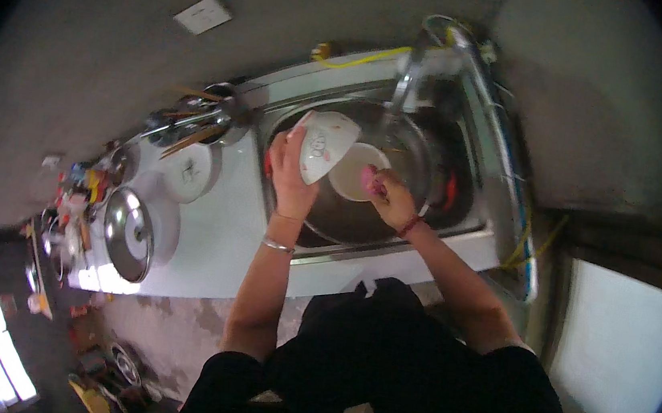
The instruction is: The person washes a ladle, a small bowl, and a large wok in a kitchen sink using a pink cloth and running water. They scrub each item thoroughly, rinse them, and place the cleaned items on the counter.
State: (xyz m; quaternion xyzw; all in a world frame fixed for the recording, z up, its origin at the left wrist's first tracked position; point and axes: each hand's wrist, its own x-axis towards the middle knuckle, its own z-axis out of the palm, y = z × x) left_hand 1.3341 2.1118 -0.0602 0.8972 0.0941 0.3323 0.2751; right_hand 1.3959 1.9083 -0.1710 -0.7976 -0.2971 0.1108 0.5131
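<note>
In my left hand [291, 169] is a white bowl [328, 146] with a printed figure on its side, tipped over above the sink [469, 212]. My right hand [392, 198] grips a pink scrubbing cloth or sponge [373, 181]; which of the two I cannot tell. Below it, a second white bowl [347, 175] holds cloudy liquid. That bowl sits inside a large round metal basin [329, 224], which stands in the sink. A metal faucet [404, 87] reaches over the basin's far side. Red items partly show beside the basin, one of them a red patch [451, 189] at right.
Left on the white counter [221, 213] are a white lidded container [189, 173], a metal pot lid [129, 234] and metal holders with chopsticks [192, 140]. A yellow hose [364, 60] runs behind the sink. A metal pipe [497, 121] borders its right side.
</note>
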